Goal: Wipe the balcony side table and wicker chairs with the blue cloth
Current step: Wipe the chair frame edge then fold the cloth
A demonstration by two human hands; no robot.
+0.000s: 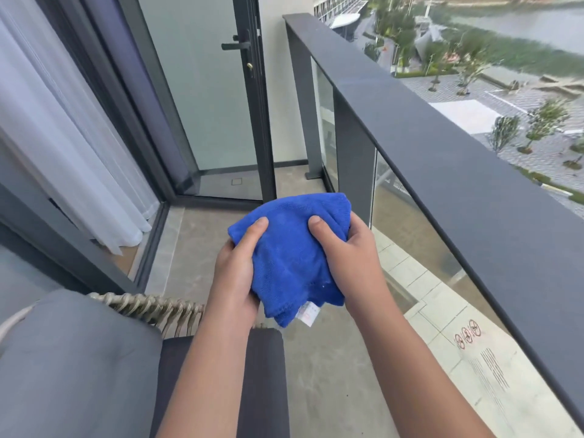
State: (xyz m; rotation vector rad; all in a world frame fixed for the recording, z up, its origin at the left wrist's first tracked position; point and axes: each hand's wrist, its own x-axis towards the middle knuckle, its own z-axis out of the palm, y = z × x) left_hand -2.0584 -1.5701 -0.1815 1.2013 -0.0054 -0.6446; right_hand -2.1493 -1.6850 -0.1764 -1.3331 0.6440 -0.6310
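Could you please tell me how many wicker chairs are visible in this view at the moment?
1. Part of one wicker chair with grey cushions shows at lower left, beneath the left hand. Both hands hold the blue cloth. Any other chair would lie outside the frame.

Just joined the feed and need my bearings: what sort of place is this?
Most likely a high-rise apartment or hotel balcony: a dark railing over glass panels overlooks paved grounds far below, a glass door leads inside, and a wicker chair with grey cushions stands at the lower left.
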